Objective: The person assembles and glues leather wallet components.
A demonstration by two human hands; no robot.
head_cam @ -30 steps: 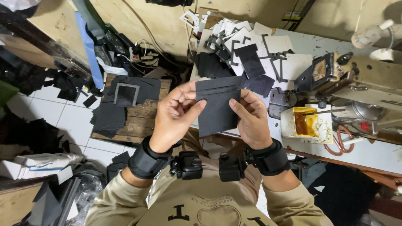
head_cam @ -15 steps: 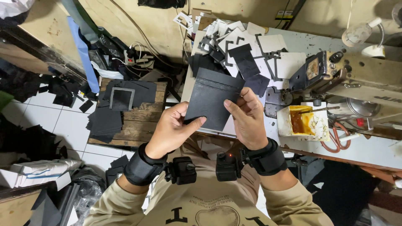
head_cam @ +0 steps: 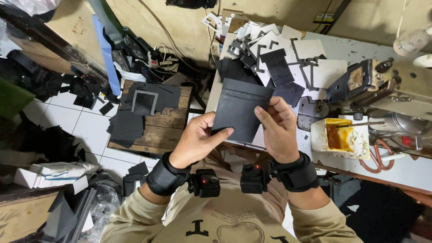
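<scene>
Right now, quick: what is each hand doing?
Left hand: closed on the black piece, thumb on its lower edge.
Right hand: closed on the same piece at its right side, fingers over the front.

A flat panel (head_cam: 240, 110) sits between both hands — card pieces (head_cam: 288, 58) behind, glue tray (head_cam: 339, 135) right.

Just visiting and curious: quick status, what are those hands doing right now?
Left hand and right hand both grip a flat black piece, held above the table. Nothing blocking it.
</scene>
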